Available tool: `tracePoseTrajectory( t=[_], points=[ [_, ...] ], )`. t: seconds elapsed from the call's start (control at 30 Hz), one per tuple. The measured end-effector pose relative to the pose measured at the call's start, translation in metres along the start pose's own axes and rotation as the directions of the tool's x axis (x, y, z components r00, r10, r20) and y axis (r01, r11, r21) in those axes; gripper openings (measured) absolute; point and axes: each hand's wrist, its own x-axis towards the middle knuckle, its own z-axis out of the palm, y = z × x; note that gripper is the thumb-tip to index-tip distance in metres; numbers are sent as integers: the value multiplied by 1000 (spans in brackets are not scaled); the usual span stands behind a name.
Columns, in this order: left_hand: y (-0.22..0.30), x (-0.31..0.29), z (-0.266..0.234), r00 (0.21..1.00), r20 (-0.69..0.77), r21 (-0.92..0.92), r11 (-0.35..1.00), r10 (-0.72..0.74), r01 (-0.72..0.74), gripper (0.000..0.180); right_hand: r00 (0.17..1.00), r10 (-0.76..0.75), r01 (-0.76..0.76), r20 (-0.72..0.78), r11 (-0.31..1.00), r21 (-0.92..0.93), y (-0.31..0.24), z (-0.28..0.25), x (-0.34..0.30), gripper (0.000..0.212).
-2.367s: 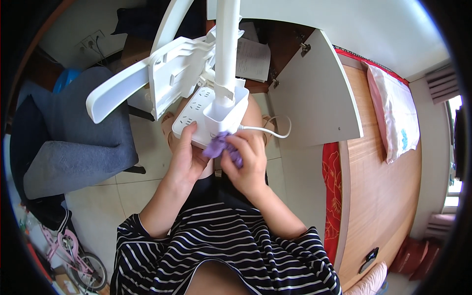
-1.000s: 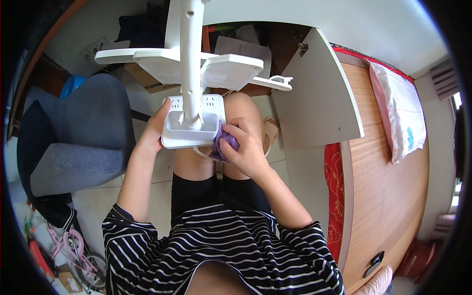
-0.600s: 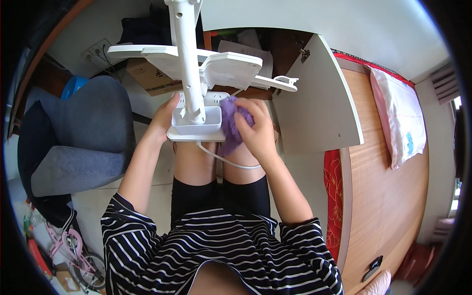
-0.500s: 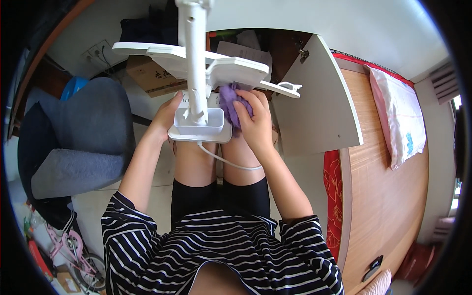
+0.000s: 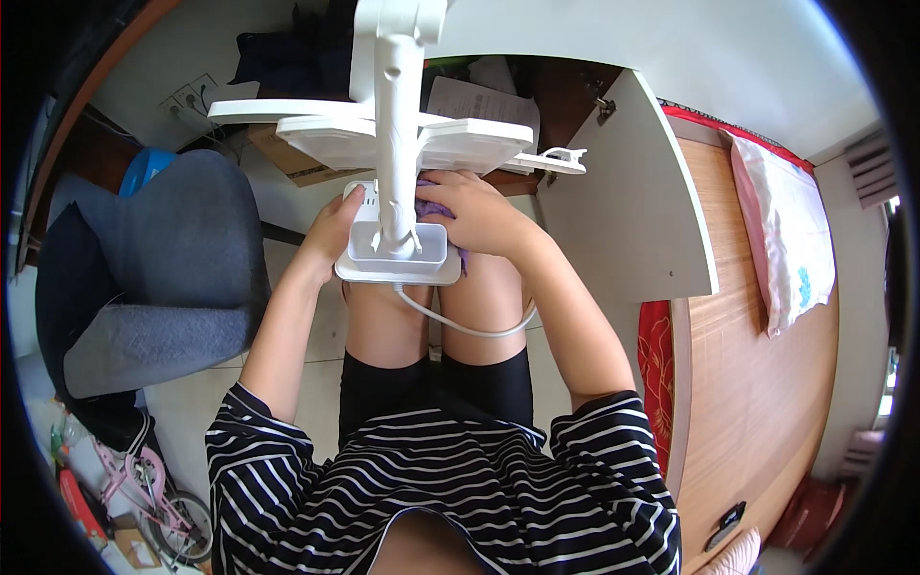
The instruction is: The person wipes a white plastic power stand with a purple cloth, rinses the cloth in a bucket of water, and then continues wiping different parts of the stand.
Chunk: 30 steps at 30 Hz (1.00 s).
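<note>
A white stand, which looks like a desk lamp (image 5: 397,144), rises over my knees, with a thick post and wide flat panels at its top. At the foot of the post is a small open tray (image 5: 398,257) on a white base (image 5: 412,278). My left hand (image 5: 329,233) grips the base's left edge, thumb on top. Behind the post on the right, my right hand (image 5: 477,211) presses a purple cloth (image 5: 433,206) against the base. Most of the cloth is hidden beneath my fingers. A white cord (image 5: 479,333) runs from the base's near side across my right leg.
A grey chair (image 5: 182,225) stands close on my left. On the right, an open white cabinet door (image 5: 637,192) juts out beside a wooden bed (image 5: 757,383) with a pillow (image 5: 781,230). A cardboard box (image 5: 287,158) lies beyond the stand; a pink bicycle (image 5: 144,484) is at lower left.
My right hand has moved left with the purple cloth, in toward the post, and its back now covers most of the cloth. My left hand keeps its grip on the base.
</note>
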Motion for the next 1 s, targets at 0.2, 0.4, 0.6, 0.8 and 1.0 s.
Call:
tracePoseTrajectory(
  t=[0.2,0.4,0.6,0.8,1.0],
  points=[
    [-6,2,-2,999,-27,0,999,38,-38,51,983,87,-98,-159,993,-61,-16,7,-9,28],
    [-7,-1,0,1000,-24,-80,997,20,-21,53,928,242,-264,-285,963,-43,-19,13,-24,26],
    [-8,0,4,1000,-7,-143,989,24,-25,57,919,154,-149,-364,988,41,-26,20,-61,25],
    [-9,2,-6,1000,-4,7,1000,30,-30,56,923,234,-195,-306,969,152,-34,25,-66,28],
    [-10,-4,-1,992,-71,89,991,103,-96,55,822,349,-397,-450,918,-13,-24,26,-24,33]
  ],
)
